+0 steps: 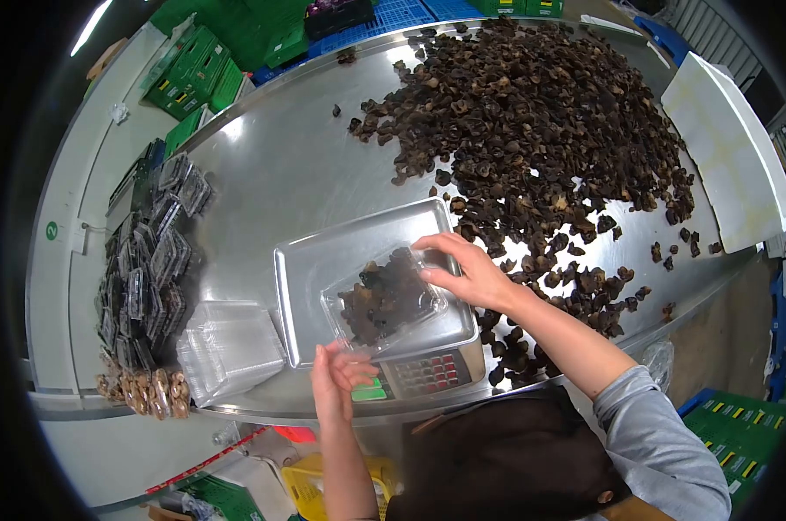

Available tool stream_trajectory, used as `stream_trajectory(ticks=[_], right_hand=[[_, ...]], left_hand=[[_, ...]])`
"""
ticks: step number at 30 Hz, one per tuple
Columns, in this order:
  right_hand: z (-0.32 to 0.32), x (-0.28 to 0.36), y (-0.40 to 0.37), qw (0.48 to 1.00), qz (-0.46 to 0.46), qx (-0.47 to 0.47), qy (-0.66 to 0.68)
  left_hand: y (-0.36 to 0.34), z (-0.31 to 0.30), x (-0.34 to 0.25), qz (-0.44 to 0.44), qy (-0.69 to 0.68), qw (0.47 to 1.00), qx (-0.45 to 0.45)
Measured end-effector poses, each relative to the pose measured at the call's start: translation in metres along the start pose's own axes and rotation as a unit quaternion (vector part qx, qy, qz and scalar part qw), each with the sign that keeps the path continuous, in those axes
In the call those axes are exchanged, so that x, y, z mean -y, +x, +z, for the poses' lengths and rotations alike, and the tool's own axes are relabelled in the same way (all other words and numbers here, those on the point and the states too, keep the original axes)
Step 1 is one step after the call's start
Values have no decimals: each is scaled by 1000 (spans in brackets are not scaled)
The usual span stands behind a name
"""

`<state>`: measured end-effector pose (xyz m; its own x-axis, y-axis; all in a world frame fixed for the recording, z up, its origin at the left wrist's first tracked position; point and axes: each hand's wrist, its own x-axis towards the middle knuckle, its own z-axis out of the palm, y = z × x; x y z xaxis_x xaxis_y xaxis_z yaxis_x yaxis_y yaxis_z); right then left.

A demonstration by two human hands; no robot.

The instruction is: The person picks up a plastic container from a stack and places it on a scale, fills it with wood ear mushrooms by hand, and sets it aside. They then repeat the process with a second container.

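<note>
A clear plastic clamshell box (384,300) filled with dark dried mushrooms rests on the steel pan of a weighing scale (323,260). My right hand (467,271) touches the box's far right edge, fingers spread over its rim. My left hand (339,378) is at the box's near corner, fingertips on the plastic lid flap, just above the scale's keypad (423,375). A large heap of loose dried mushrooms (532,113) covers the steel table to the right and behind.
A stack of empty clear boxes (228,343) stands left of the scale. Several filled, closed boxes (145,260) lie piled along the table's left edge. White foam boards (732,148) sit at the far right. Green crates (198,74) stand beyond the table.
</note>
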<state>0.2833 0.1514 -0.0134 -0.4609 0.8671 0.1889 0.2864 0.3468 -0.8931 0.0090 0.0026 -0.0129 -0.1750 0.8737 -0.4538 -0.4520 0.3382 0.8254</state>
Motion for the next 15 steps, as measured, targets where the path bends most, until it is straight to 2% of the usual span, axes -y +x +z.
stream_trajectory(ticks=[1, 2, 5, 6, 8, 10, 12, 14, 15], right_hand=[[-2, 10, -6, 998, 41, -21, 43], [-2, 10, -8, 998, 40, -18, 43], [0, 16, -17, 988, 138, -18, 68], [0, 16, -20, 988, 139, -15, 68], [-2, 15, -26, 976, 200, 80, -43], [6, 16, -34, 969, 224, 105, -27], [9, 18, -36, 953, 267, 105, 99], [14, 15, -38, 955, 254, 97, 122], [14, 20, -38, 945, 280, 92, 142]], left_hand=[[0, 1, -1, 1, 21, 1000, -4], [0, 2, -1, 3, 41, 999, -8], [0, 2, -4, -10, 36, 999, -15], [-1, 2, -3, -12, 34, 999, -18], [-1, 2, 0, 11, 143, 989, -38], [-1, 7, 3, 11, 138, 989, -52], [2, 9, 3, -17, 57, 996, -60], [6, 6, 4, -13, 51, 997, -60], [9, 4, 5, -12, 49, 997, -57]])
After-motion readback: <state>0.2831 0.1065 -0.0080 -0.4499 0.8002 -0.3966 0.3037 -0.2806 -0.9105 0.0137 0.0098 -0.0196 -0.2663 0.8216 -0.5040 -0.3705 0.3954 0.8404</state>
